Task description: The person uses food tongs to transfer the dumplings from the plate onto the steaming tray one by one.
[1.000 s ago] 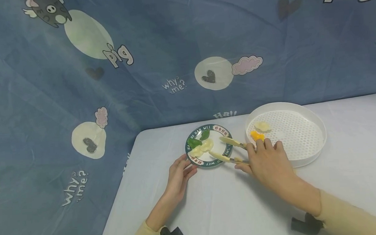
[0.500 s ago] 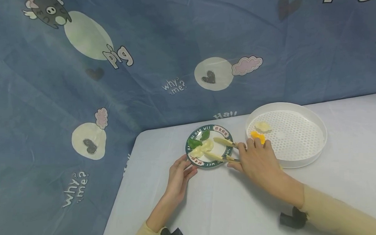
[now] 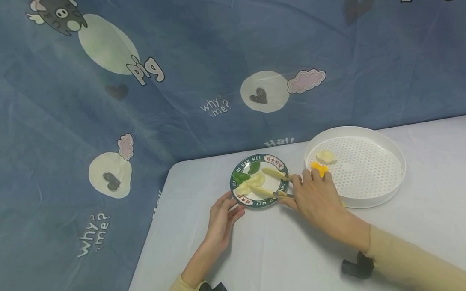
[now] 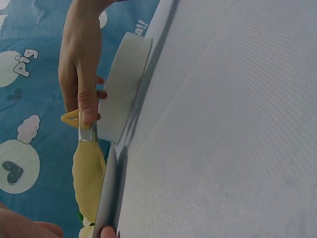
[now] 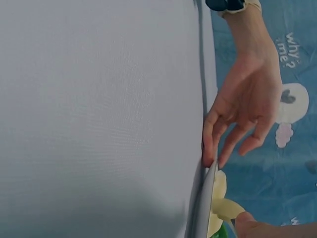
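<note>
My left hand [image 3: 222, 218] holds the near-left rim of a small round plate [image 3: 271, 183] with a green patterned border. On the plate lie pale yellow dumpling-shaped pieces [image 3: 257, 179] and green leaf-like pieces [image 3: 240, 177]. My right hand [image 3: 317, 199] grips a pair of tongs [image 3: 275, 174] with pale yellow tips and metal arms. The tips are spread over the plate, close to the right-hand yellow piece. Seen from the left wrist, one broad tong tip [image 4: 88, 173] hangs just beside the plate's edge, and the thumb presses the metal arm.
Right of the plate stands a round white tray [image 3: 366, 168] with a perforated floor and raised wall. A pale yellow piece [image 3: 326, 157] and an orange piece [image 3: 319, 169] lie at its left side. White cloth [image 3: 283, 255] covers the table; a blue printed curtain [image 3: 198, 48] hangs behind.
My right hand has moved left with the tongs, bringing their tips further over the plate, up to the yellow pieces. The left hand and plate have stayed still.
</note>
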A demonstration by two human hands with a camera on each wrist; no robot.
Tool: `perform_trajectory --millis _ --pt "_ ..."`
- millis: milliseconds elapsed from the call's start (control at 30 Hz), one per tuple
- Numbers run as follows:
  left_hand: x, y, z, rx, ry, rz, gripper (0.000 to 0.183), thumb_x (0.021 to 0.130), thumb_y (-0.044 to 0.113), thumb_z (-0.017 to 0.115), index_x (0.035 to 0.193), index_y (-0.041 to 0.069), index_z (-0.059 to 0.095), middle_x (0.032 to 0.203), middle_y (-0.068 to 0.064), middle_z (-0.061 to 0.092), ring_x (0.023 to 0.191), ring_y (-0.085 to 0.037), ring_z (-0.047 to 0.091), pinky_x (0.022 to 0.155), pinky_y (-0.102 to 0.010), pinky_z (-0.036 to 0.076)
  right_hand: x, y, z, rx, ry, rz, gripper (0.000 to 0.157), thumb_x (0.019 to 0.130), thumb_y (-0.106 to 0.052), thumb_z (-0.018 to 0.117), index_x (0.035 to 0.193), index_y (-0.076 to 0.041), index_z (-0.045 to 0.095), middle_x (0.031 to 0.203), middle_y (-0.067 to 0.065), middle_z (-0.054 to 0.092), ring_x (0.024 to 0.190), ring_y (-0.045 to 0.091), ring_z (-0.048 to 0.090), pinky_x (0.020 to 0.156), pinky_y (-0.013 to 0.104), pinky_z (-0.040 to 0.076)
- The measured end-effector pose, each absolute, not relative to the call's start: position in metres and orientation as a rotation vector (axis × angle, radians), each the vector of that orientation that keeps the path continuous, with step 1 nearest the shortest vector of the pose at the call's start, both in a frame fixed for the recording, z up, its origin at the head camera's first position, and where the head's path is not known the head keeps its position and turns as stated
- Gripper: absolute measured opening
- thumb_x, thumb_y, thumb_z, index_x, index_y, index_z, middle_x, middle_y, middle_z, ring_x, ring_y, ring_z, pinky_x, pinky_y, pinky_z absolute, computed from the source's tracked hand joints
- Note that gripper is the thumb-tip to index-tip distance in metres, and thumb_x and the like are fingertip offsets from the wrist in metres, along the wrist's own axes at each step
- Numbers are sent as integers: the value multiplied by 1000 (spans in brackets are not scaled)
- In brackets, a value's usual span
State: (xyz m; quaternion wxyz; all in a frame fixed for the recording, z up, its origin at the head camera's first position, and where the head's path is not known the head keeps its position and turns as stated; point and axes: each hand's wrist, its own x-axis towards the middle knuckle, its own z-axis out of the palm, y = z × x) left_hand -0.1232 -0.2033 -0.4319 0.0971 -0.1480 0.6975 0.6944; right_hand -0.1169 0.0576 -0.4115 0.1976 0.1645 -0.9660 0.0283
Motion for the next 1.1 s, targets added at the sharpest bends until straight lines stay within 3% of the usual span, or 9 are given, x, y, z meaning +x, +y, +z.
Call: perform_trajectory --millis 1100 --pt "-123 -205 -434 -417 2086 2036 66 105 15 45 165 -5 28 149 -25 48 119 -19 65 105 -24 66 -122 52 -419 470 -2683 57 62 92 -66 71 91 -5 58 71 9 46 68 25 41 58 36 38"
